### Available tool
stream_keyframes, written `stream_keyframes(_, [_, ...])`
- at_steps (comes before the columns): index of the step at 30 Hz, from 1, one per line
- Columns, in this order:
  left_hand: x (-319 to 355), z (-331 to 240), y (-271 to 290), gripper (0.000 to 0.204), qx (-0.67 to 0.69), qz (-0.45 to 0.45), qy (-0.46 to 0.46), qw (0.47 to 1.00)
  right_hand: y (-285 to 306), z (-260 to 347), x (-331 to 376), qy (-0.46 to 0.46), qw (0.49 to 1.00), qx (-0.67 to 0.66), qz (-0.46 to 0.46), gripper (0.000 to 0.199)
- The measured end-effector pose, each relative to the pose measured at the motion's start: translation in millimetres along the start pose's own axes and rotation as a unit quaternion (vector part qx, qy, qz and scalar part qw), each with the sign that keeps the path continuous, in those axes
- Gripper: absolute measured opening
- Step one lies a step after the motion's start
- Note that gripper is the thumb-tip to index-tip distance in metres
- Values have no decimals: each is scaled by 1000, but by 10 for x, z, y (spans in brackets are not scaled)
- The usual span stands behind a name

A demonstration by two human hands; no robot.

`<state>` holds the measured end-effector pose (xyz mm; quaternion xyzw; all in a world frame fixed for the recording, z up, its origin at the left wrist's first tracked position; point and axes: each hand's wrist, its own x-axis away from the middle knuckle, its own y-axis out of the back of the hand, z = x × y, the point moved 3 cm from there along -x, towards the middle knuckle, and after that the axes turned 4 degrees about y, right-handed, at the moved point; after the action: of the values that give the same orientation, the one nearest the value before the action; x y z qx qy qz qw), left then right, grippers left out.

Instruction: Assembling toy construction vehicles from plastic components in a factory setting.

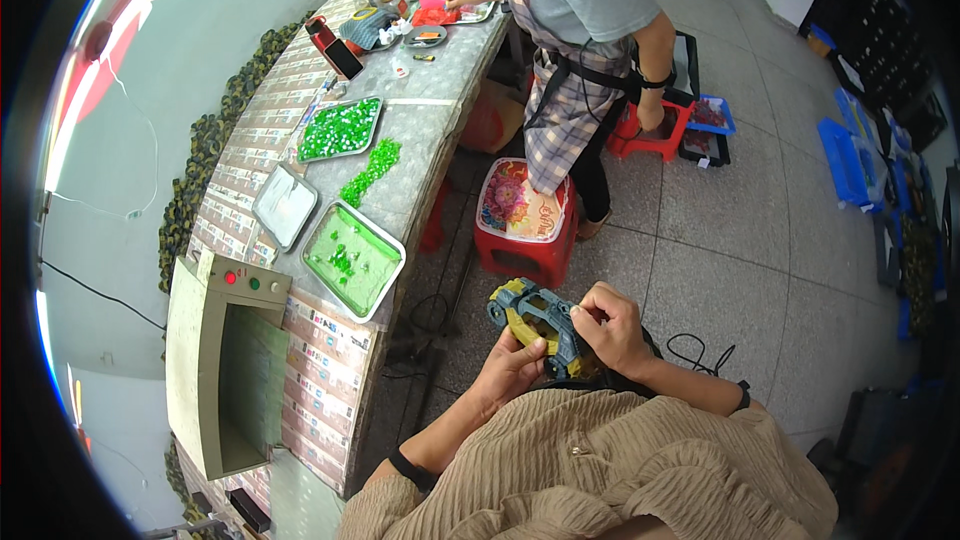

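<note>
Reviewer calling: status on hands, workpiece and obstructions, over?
Left-hand grip closed on yellow-and-grey, plastic-looking, vehicle-shaped piece. Right-hand grip at its edge, pinch unclear. Nothing visible blocking either grip.

We held a blue-grey and yellow toy vehicle (540, 297) in our left hand (505, 372), our right hand (612, 330) at its side.

Left forearm (447, 437) angles far and right; left hand (505, 372) curled in a grip, thumb on top, other fingers mostly hidden. Right forearm (695, 387) comes in from near right, pointing left; right hand (612, 328) slightly farther, fingers bent, knuckles up, fingertips pointing left.
</note>
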<state>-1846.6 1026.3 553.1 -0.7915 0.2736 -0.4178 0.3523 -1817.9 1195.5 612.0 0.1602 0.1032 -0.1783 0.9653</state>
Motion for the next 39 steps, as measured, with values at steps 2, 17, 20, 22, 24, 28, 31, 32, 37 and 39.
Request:
stream_keyframes(2, [-7,0,-17,42,-6,7,-2,1000,2,-5,1,-1,1000,5,-3,18])
stream_keyframes(17, [53,76,19,41,5,2,-1,1000,21,3,49,0,1000,13,26,16])
stream_keyframes(20, [113,74,8,42,5,-22,8,1000,-6,8,46,6,999,21,35,16])
stream_keyframes(22, [115,89,38,43,5,-23,7,1000,-23,7,51,10,999,26,37,15])
stream_keyframes(24, [123,115,65,43,2,-21,7,1000,-29,3,62,13,999,29,33,16])
stream_keyframes(28, [126,153,114,43,11,-17,12,1000,-46,-1,61,-1,999,30,40,17])
stream_keyframes(31, [159,155,146,43,6,-32,25,999,-75,-26,66,-5,999,24,43,17])
stream_keyframes(32, [153,183,201,43,11,-37,30,999,-81,-13,68,1,999,30,44,17])
stream_keyframes(37, [187,228,191,42,31,-36,22,999,-81,48,118,-33,998,21,49,19])
stream_keyframes(39, [202,239,170,42,29,-49,31,998,-67,37,150,-37,998,26,50,18])
